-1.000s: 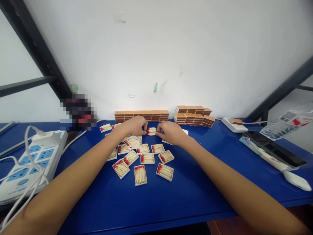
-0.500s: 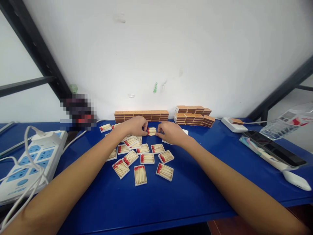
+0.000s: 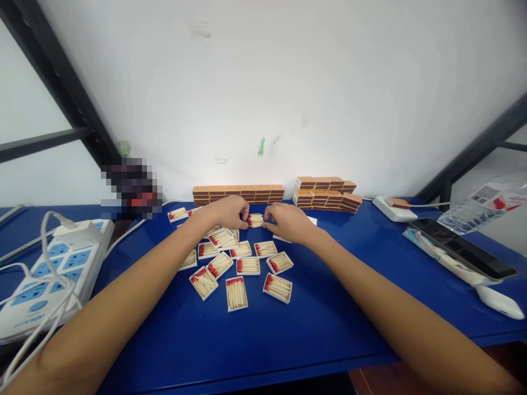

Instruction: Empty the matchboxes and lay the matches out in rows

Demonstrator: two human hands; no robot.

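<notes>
Head camera view: from where I stand, both of the person's hands are stretched out over the blue table (image 3: 247, 340), meeting around a small bundle of matches (image 3: 256, 220), red heads toward the left. The left hand (image 3: 234, 211) is curled at the head end and the right hand (image 3: 284, 220) is bent at the other end, its thumb by the bare sticks. I can't tell whether either one is pinched tight or merely resting against them.

Open trays (image 3: 236, 293) full of matches lie scattered nearer the person, a few partly covered by the left forearm. Against the wall (image 3: 263, 82) behind the hands runs a long row of matchboxes (image 3: 239, 193), with a second stack (image 3: 325, 193) to its right. A white card, partly hidden, sits under the right hand. Off to the left is a power strip (image 3: 53, 269); a dark phone (image 3: 461, 247) lies far right.
</notes>
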